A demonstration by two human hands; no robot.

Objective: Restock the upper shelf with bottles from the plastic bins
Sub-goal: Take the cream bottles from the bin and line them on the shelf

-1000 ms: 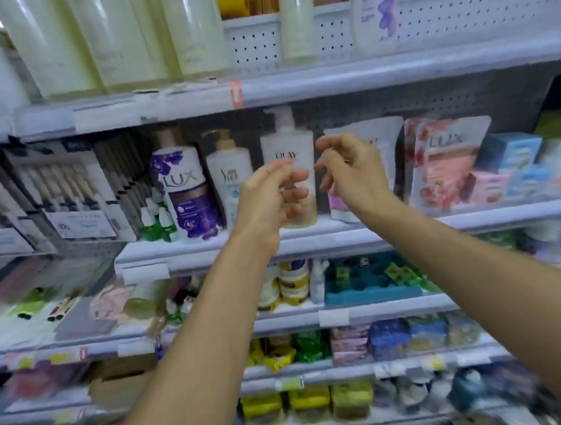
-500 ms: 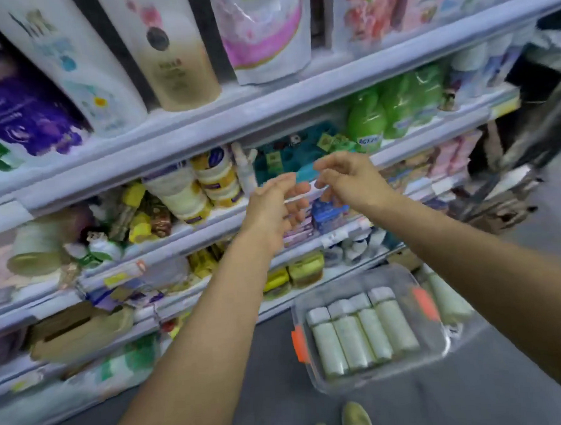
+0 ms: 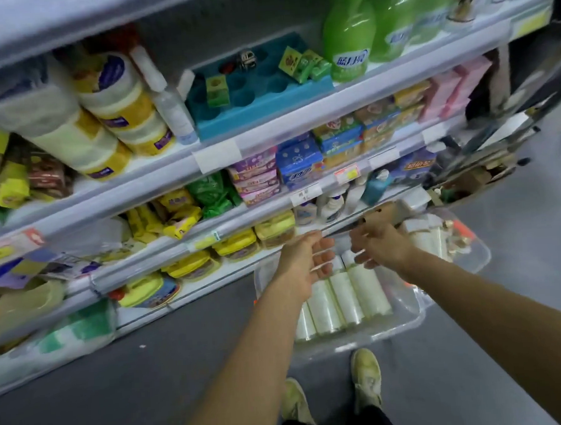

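Grey shop floor (image 3: pixel 150 365) runs along white store shelves (image 3: pixel 268 128) packed with soap boxes, yellow packets and green detergent bottles. On this floor, just beside our two pale shoes, stands a clear plastic bin (image 3: pixel 405 322) with pale, white-capped cylindrical bottles (image 3: pixel 345 296) lying side by side in it. A second clear bin (image 3: pixel 476 257) with more goods stands behind it, to the right.

Our left hand (image 3: pixel 304 263) and right hand (image 3: pixel 380 244) hang above the near bin, near each other but apart. On both, the grip is apart: the fingers are loose and hold nothing. The upper shelf we must fill is out of view.

We judge that the step in hand is to reach down and pick bottles. To do it well, we should lower each hand to a separate bottle, close the fingers around the body and not the cap, and lift straight up, so the neighbours do not roll. The smooth bottles may slip, so a firm wrap is better than a pinch.
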